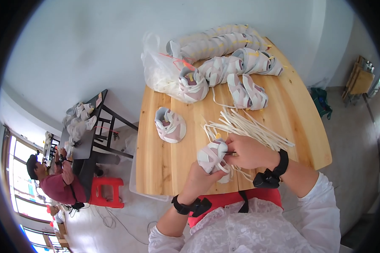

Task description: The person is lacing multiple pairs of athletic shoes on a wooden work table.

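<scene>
Near the table's front edge, my left hand (197,179) grips a white and pale pink shoe upper (210,157) from its lower left side, thumb on top. My right hand (250,152) is closed at the upper's right side, its fingers pinched on something thin and dark, too small to make out. Right behind my hands lies a loose bundle of white shoelaces (251,128), with some ends passing under the right wrist. To the left, a laced shoe upper (171,125) stands apart on the wooden table (156,168).
Rows of nested shoe uppers (215,46) line the table's back. A clear plastic bag (156,69), another laced upper (193,84) and a pair of uppers (247,92) lie before them. At left, a person (61,181) sits on a red stool (107,192) beside a dark table (82,137).
</scene>
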`<act>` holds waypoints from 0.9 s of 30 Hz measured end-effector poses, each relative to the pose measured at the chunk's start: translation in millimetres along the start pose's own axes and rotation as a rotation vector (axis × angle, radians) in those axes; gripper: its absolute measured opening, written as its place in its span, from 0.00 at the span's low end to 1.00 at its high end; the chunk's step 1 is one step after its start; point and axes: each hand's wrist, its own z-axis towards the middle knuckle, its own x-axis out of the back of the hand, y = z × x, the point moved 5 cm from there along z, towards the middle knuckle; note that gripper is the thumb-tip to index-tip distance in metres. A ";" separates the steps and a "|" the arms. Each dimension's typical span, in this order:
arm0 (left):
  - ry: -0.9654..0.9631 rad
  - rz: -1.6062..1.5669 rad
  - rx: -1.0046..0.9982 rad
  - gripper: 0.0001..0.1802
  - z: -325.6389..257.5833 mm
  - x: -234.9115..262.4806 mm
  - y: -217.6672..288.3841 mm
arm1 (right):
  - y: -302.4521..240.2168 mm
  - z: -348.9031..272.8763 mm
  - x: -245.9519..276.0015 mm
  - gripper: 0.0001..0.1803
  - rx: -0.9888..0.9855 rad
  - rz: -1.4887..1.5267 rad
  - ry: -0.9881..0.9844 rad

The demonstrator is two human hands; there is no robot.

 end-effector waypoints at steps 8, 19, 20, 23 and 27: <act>0.032 -0.034 -0.013 0.24 1.2 0.4 -8.0 | -1.7 -5.7 -16.3 0.14 -0.129 -0.035 -0.041; 0.063 0.214 -0.076 0.27 -8.7 -13.0 4.6 | 6.8 -5.4 -14.3 0.09 -0.089 0.012 0.252; 0.058 0.200 -0.118 0.28 -8.5 -10.5 4.5 | -1.1 -5.1 -17.2 0.10 -0.024 -0.011 0.116; -0.004 -0.001 -0.058 0.28 -4.7 -4.1 -2.0 | -11.2 -9.1 -12.1 0.09 0.012 0.012 0.097; 0.024 -0.174 -0.009 0.29 -1.2 -0.4 -7.5 | -15.5 -9.3 0.0 0.07 -0.010 0.074 0.099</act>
